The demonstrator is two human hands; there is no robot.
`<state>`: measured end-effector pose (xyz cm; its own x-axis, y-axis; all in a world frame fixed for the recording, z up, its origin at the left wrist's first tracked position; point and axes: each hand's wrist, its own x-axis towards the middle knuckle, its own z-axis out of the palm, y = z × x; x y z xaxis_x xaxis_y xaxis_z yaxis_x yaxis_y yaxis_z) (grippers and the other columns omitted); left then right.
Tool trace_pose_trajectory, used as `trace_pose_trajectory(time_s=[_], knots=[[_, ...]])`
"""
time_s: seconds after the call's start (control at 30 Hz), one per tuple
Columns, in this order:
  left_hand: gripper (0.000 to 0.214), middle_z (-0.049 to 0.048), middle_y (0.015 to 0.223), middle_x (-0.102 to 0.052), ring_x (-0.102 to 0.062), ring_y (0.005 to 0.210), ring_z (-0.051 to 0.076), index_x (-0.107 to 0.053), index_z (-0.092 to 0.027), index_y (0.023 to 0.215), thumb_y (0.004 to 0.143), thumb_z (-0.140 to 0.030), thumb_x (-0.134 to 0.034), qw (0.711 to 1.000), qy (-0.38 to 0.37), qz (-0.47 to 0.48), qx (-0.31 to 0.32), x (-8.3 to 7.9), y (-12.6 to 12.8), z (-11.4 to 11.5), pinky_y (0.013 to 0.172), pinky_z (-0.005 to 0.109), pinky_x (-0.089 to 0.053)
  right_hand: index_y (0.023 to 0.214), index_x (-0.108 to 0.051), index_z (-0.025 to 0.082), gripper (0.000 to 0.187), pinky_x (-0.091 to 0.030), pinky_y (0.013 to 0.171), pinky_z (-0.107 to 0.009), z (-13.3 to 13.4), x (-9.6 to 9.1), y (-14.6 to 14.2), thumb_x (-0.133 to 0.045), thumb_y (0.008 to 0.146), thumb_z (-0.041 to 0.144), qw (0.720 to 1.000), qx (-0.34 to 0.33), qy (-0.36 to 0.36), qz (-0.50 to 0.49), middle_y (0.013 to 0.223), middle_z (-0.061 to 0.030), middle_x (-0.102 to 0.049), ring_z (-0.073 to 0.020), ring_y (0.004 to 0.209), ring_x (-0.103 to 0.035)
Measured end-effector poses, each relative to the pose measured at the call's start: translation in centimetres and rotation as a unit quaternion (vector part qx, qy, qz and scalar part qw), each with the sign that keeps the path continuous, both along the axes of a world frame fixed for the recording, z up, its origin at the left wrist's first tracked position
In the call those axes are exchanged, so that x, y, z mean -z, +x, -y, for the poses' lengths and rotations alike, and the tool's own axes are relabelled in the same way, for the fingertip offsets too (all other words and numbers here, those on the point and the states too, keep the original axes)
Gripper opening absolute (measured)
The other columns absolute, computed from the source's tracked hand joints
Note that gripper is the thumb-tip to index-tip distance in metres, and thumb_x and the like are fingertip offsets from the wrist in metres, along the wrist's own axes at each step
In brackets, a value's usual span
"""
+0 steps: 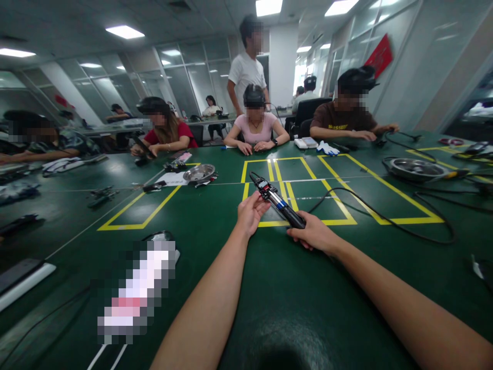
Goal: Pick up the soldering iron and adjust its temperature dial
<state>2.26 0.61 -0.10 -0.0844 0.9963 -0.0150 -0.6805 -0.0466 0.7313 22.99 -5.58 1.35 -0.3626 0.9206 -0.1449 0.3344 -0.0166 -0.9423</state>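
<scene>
Right hand grips the rear of the black-and-silver tool above the surface, left hand at its front, pinch unclear; likely adjusting that end, next move needing a steady rear grip.

Left hand mid-pinch, right hand mid-grip

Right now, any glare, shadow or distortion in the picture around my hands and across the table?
Head view: ceiling lights blown out to white; pale sheen and a dark patch on the green tabletop, bottom centre; wide-lens distortion tilting the glass partitions; pixelation over an object at left; the black cylindrical tool, left hand and right hand fairly sharp.
</scene>
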Motion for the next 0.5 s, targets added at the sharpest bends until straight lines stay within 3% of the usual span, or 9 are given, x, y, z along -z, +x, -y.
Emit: trace_pose_trajectory(time_s=[0.3,0.4,0.5], knots=[[0.020,0.0069,0.079,-0.070,-0.069,0.069,0.014,-0.066,-0.010,0.087,0.079,-0.026,-0.073,1.000,0.021,0.004,0.018,-0.09,0.06,0.21,0.071,0.026,-0.059,0.116,-0.044,0.018,0.053,-0.040,0.037,-0.018,0.12,-1.10,0.42,-0.074,0.076,0.037,0.992,-0.069,-0.087,-0.062,0.080,-0.0049,-0.073,-0.0078,0.043,-0.052],[0.019,0.0063,0.078,-0.070,-0.069,0.069,0.013,-0.065,-0.010,0.086,0.079,-0.025,-0.074,1.000,0.015,0.006,0.009,-0.13,0.02,0.19,0.074,0.027,-0.059,0.117,-0.044,0.018,0.058,-0.043,0.039,-0.019,-0.05,-0.78,0.21,-0.076,0.074,0.041,0.995,-0.037,-0.071,-0.052,0.079,-0.0044,-0.072,-0.0098,0.047,-0.057],[0.019,0.0060,0.077,-0.069,-0.069,0.069,0.014,-0.065,-0.010,0.085,0.078,-0.025,-0.075,1.000,0.009,0.008,-0.010,-0.09,-0.10,0.02,0.075,0.028,-0.059,0.117,-0.047,0.018,0.063,-0.046,0.043,-0.022,-0.13,-0.49,-0.06,-0.077,0.073,0.050,0.999,0.036,-0.010,-0.003,0.069,-0.0012,-0.068,-0.0130,0.048,-0.060]])
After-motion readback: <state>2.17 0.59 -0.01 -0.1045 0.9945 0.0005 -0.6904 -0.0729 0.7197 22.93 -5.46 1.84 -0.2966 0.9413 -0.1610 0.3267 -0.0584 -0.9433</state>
